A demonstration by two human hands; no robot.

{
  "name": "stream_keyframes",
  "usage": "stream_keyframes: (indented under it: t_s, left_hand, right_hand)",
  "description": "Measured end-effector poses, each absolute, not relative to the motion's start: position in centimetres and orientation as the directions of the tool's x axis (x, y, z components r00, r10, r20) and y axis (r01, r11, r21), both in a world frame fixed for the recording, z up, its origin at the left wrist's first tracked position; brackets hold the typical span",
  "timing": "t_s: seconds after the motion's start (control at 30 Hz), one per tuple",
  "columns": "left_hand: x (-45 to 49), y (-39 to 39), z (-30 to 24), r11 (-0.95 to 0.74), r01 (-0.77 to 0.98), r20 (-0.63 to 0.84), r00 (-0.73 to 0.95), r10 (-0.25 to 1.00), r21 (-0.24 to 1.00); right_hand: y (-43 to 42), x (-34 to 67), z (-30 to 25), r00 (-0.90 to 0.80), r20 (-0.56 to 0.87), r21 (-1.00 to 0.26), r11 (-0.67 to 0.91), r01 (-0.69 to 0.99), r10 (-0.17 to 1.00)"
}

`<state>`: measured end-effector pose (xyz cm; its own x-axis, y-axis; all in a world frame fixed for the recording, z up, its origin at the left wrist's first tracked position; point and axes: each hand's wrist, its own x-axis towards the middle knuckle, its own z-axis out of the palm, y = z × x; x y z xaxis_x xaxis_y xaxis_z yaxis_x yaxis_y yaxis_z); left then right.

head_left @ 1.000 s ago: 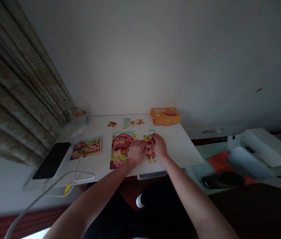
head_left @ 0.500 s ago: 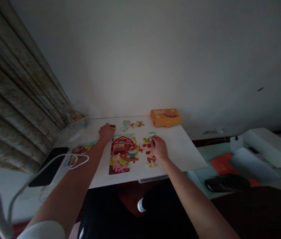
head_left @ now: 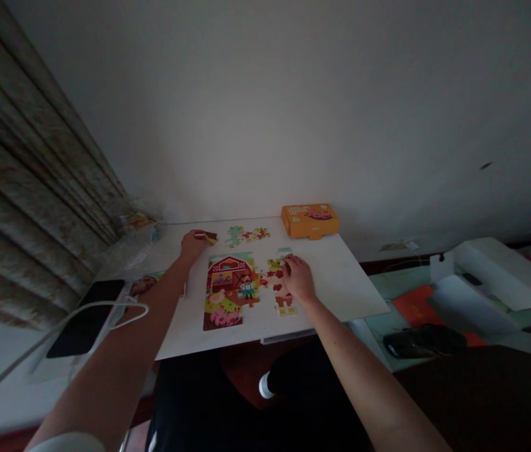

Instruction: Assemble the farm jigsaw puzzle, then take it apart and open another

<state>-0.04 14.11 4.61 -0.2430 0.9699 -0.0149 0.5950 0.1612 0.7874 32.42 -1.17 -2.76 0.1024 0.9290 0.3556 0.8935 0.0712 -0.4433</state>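
Left hand (head_left: 192, 245) pinches the left end of a brown-and-green jigsaw piece (head_left: 211, 238) toward the table's (head_left: 336, 285) far side; right hand (head_left: 299, 277) curls over the cow section (head_left: 282, 295), grip unclear; sideways pressure could split its joints

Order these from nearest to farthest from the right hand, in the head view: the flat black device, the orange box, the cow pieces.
1. Cow pieces: beside the right hand.
2. Orange box: beyond it, farther back.
3. Flat black device: far left side.
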Motion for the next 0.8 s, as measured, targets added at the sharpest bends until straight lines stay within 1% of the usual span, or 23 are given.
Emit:
stream_keyframes:
  t_s: [0.13,0.2,0.23,0.3,0.33,0.37,0.43,0.5,0.57,0.6,0.67,0.73,0.8]
  left_hand:
    - [0.8,11.9,5.0,0.143,0.402,-0.066,-0.2,0.978,0.904]
    - [1.6,10.3,4.9,0.147,0.228,-0.106,-0.183,0.977,0.962]
    - [2.1,9.4,4.8,0.161,0.094,-0.143,-0.174,0.974,0.982]
    - [3.3,7.6,4.6,0.211,-0.193,-0.24,-0.14,0.961,0.958]
    - [4.0,6.7,4.4,0.237,-0.298,-0.282,-0.116,0.952,0.925]
    - [4.7,5.8,4.2,0.261,-0.367,-0.314,-0.091,0.945,0.893]
    - [6.0,4.1,3.9,0.28,-0.453,-0.335,-0.044,0.941,0.846]
    - [7.2,2.6,3.5,0.272,-0.501,-0.32,-0.011,0.947,0.822]
    - [8.3,1.1,3.2,0.259,-0.534,-0.299,0.013,0.954,0.805]
    - [8.8,0.4,3.0,0.256,-0.552,-0.294,0.02,0.956,0.793]
    - [9.7,-0.9,2.8,0.252,-0.592,-0.3,0.019,0.954,0.766]
    - [10.7,-2.2,2.6,0.254,-0.609,-0.315,0.008,0.949,0.751]
    - [11.6,-3.5,2.6,0.246,-0.585,-0.309,-0.008,0.951,0.773]
  right_hand:
    - [-1.2,32.5,-2.6,0.096,0.345,-0.44,0.071,0.895,0.934]
    - [-1.2,32.5,-2.6,0.094,0.341,-0.446,0.073,0.892,0.935]
    - [-1.2,32.6,-2.6,0.094,0.34,-0.451,0.074,0.89,0.936]
    - [-1.2,32.7,-2.6,0.099,0.345,-0.472,0.081,0.878,0.933]
    - [-1.2,32.8,-2.6,0.104,0.35,-0.493,0.089,0.865,0.931]
    - [-1.1,32.9,-2.6,0.115,0.355,-0.525,0.096,0.846,0.928]
    - [-1.0,33.2,-2.5,0.167,0.353,-0.63,0.102,0.77,0.921]
    - [-0.9,33.5,-2.3,0.248,0.315,-0.758,0.086,0.647,0.916]
    - [-0.9,33.8,-1.8,0.335,0.273,-0.849,0.062,0.524,0.902]
    - [-1.0,33.7,-1.5,0.368,0.269,-0.871,0.062,0.488,0.89]
    - [-1.6,33.2,-0.7,0.401,0.308,-0.877,0.095,0.471,0.863]
    - [-2.6,31.8,0.1,0.372,0.349,-0.872,0.153,0.465,0.86]
    - [-4.0,29.7,0.8,0.306,0.328,-0.898,0.194,0.396,0.894]
